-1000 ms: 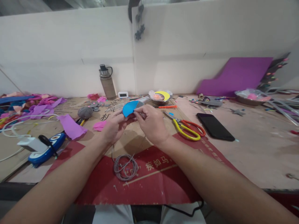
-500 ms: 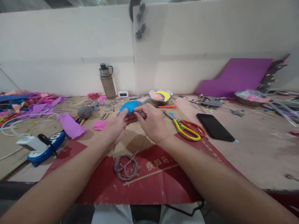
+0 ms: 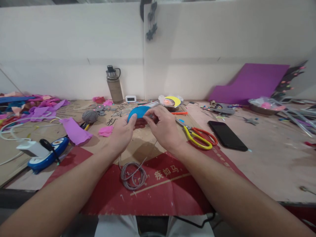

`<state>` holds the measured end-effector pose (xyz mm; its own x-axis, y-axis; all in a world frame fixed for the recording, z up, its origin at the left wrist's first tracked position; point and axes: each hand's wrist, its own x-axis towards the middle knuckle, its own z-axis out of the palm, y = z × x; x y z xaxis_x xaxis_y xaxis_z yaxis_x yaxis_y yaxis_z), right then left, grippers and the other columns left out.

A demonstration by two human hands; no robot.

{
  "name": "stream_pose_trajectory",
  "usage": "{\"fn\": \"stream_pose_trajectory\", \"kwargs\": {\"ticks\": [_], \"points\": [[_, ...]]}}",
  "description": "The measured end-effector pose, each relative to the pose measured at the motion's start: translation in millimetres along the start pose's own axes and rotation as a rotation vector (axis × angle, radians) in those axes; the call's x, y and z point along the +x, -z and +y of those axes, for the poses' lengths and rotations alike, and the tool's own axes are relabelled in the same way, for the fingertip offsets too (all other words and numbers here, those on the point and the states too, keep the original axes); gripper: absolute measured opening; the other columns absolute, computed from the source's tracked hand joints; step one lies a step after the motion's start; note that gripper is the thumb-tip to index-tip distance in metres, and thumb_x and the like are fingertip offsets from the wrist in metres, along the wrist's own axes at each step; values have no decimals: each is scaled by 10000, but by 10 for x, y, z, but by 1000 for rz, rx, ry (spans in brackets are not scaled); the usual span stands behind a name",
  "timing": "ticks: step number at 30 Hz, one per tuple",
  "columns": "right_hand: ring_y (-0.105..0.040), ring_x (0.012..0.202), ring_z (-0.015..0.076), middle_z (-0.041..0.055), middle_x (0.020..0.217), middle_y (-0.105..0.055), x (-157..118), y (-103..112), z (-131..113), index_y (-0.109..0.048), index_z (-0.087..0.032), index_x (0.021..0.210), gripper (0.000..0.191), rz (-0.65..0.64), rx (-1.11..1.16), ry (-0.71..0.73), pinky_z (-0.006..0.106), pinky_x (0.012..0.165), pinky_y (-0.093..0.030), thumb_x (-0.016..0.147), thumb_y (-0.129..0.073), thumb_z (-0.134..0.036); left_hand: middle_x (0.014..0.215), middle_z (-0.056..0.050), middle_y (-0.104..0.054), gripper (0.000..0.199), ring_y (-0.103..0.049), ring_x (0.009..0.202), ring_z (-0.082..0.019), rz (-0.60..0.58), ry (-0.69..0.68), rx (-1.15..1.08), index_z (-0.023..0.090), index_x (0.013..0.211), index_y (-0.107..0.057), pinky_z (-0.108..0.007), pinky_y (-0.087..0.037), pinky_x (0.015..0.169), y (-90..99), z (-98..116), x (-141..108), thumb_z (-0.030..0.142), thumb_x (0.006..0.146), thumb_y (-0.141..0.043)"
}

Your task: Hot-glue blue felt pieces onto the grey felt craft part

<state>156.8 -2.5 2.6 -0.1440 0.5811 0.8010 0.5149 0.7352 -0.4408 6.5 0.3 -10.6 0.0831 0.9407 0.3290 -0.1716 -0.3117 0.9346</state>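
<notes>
A flat blue piece with a rounded edge, its material unclear, is held up over the cardboard. My left hand grips its left end, thumb on top and fingers underneath. At its right edge, my right hand pinches with thumb and forefinger, hiding that end. Below the hands lies a loose coil of thin greyish cord on the red cardboard. One strand rises from the coil toward my right hand; whether the fingers hold it too, I cannot tell. Another strand goes up behind my left wrist.
Scissors with yellow and red handles and a black phone lie to the right. A metal bowl with a yellow crescent, a bottle and a small clock stand behind. Leftward are grey yarn and a blue power strip.
The blue piece has tilted, showing more of its face and looking darker. My right hand has shifted slightly right, and the strand below it now shows more clearly.
</notes>
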Motion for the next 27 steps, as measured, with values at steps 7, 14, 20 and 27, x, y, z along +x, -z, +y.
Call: {"fn": "stream_pose_trajectory", "kwargs": {"ticks": [7, 14, 20, 27], "points": [[-472, 707, 142, 15, 771, -566, 22, 20, 15, -571, -203, 783, 68, 39, 73, -91, 294, 676, -378, 845, -597, -193, 904, -99, -742, 331, -698, 866, -226, -8, 18, 22, 169, 953, -738, -350, -540, 808, -37, 57, -42, 460, 812, -668], [-452, 692, 137, -3, 717, -520, 26, -4, 11, -550, -205, 777, 105, 29, 212, -230, 285, 657, -373, 854, -586, -266, 910, -90, -742, 318, -690, 858, -221, -66, -9, -27, 171, 931, -741, -342, -536, 788, -47, 94, -66, 451, 789, -691], [-439, 673, 129, -10, 705, -514, 8, -6, -5, -543, -209, 779, 87, -11, 262, -242, 278, 638, -360, 849, -578, -245, 851, -69, -734, 311, -670, 793, -198, 107, 8, 63, 169, 860, -757, -317, -518, 757, -27, 74, -74, 371, 637, -833], [-428, 628, 110, -30, 669, -491, 53, 62, -55, -533, -206, 760, 109, 63, 323, -314, 274, 627, -363, 853, -578, -242, 1033, -79, -735, 334, -661, 1007, -243, -169, -14, -13, 212, 983, -752, -345, -495, 882, -18, 170, -96, 309, 670, -812]]}}
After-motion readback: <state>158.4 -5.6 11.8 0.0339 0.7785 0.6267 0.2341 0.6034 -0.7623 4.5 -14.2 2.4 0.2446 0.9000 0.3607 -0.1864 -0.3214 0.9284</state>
